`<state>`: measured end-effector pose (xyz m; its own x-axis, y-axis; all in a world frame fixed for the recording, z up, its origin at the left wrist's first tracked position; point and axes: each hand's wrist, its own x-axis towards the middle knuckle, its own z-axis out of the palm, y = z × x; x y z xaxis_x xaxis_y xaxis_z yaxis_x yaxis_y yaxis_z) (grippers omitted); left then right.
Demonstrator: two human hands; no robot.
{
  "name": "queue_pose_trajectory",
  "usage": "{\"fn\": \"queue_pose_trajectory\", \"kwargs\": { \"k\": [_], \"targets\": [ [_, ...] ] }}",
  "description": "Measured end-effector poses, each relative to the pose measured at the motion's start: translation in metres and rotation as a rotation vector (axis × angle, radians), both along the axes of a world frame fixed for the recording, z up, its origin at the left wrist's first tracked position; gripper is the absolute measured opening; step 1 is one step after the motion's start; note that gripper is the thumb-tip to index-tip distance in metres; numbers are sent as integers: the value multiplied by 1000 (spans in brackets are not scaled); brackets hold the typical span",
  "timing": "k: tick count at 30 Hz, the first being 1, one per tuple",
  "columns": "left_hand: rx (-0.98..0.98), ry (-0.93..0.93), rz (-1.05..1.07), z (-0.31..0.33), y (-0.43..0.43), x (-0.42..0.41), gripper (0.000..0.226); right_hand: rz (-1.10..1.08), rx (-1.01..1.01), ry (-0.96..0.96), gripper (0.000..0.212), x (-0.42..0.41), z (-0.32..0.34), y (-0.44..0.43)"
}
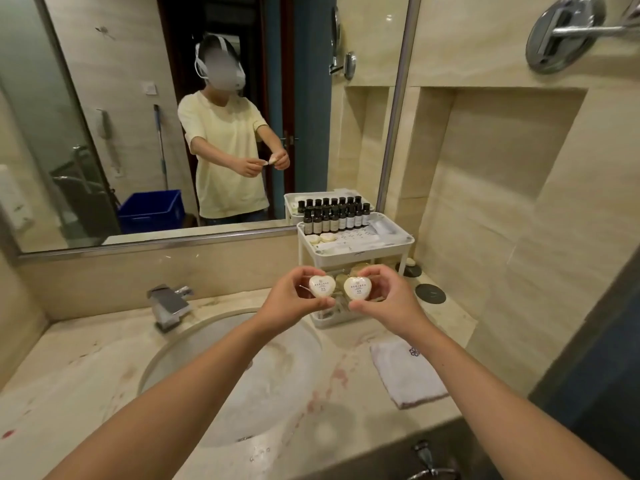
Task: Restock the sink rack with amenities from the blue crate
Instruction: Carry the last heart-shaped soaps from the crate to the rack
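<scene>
Two heart-shaped soaps held up in front of white rack [405, 241], side by side, not touching. Left hand [294, 299] pinches left soap [322, 286]; right hand [384, 297] pinches right soap [356, 288]. Rack top tier: row of dark bottles [334, 216], two more soaps. Blue crate [150, 211] seen in mirror [104, 98]. Sink [242, 375] below arms, folded towel [408, 374] right of it.

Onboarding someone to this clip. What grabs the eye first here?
Two heart-shaped soaps held up side by side at centre frame, one in the left hand and one in the right hand, each in a fingertip grip. Just behind them stands the white rack with a row of dark bottles on its top tier. The big mirror shows the blue crate on the floor behind the person.
</scene>
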<state>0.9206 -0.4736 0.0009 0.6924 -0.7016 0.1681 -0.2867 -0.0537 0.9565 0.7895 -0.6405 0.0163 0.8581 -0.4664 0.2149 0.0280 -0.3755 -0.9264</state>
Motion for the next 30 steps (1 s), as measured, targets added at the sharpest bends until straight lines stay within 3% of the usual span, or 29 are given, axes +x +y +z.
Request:
{"fn": "queue_pose_trajectory", "kwargs": {
  "k": [10, 17, 30],
  "targets": [
    [54, 0, -11, -6, -77, 42, 51, -45, -2, 31, 49, 36, 0, -72],
    [93, -54, 110, 4, -135, 81, 51, 7, -19, 72, 48, 84, 7, -137],
    [385, -342, 388, 0, -224, 170, 48, 44, -146, 196, 48, 205, -9, -231]
  ]
}}
